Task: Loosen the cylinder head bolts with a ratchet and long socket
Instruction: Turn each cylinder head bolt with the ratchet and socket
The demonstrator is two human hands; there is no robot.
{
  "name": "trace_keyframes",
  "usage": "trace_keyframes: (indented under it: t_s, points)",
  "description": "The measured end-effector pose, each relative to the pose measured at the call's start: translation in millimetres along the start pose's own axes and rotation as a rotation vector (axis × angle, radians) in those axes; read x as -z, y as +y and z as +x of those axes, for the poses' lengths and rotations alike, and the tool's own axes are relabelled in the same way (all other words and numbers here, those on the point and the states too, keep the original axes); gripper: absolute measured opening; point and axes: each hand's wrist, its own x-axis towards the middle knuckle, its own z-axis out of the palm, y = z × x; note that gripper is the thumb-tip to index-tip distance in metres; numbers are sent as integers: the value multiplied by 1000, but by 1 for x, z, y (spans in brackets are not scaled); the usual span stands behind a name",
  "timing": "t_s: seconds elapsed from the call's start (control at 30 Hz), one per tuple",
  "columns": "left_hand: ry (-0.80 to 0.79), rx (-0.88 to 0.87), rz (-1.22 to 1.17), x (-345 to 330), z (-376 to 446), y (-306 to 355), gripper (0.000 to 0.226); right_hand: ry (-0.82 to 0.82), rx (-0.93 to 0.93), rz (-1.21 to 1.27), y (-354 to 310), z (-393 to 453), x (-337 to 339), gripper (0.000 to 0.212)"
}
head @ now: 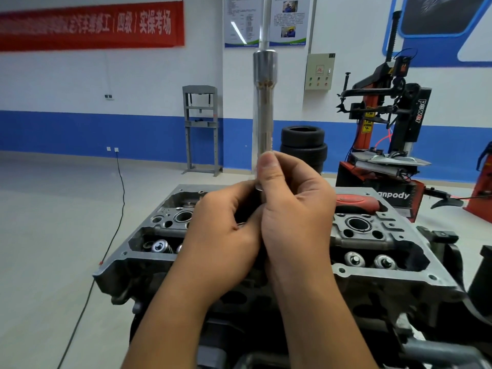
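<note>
A red banner (pixel 90 25) is hanging at eleven o'clock on the wall. A grey press frame (pixel 201 129) is standing near ten o'clock by the blue wall band. Stacked tyres (pixel 303 145) are sitting at centre, just beside a red-and-black tyre changer (pixel 386 145) at two o'clock. A black cable (pixel 117 209) is trailing across the floor at nine o'clock.

The pale grey workshop floor (pixel 53 209) carries a stack of black rubber tyres (pixel 303 145) by the blue-banded wall. Left of the tyres stands a grey steel press frame (pixel 201 129); right of them, a red-and-black tyre-changing machine (pixel 386 145). A black cable (pixel 117 209) trails across the floor, further left.
</note>
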Motion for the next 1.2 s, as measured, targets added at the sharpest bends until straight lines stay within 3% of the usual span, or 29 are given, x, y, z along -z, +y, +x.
trace_keyframes:
  t_s: [0.1, 0.23, 0.4, 0.47, 0.57, 0.63, 0.8, 1.0, 1.2]
  points:
    - [37, 11, -34, 2, 0, -1, 29, 13, -57, 65, -1, 1, -2, 21]
    - [207, 35, 74, -3, 0, -3, 25, -13, -51, 49, -1, -1, -1, 10]
    - [4, -6, -1, 0, -1, 0, 29, -32, -33, 38, 1, 1, 1, 10]
    - [31, 15, -20, 2, 0, -1, 34, -63, -55, 50, 1, 1, 0, 20]
    - [167, 19, 26, -1, 1, -2, 31, -93, -84, 93, 0, 0, -2, 9]
    - [198, 20, 43, -2, 0, -2, 29, -57, -67, 67, -1, -1, -3, 14]
    - [11, 8, -22, 0, 0, 2, 38, -52, -65, 61, 1, 2, -1, 13]
    - [241, 34, 96, -6, 0, -1, 24, -67, -87, 80, 0, 0, -2, 13]
    - [-2, 17, -52, 1, 0, 0, 32, -53, -87, 69, 0, 2, -2, 15]
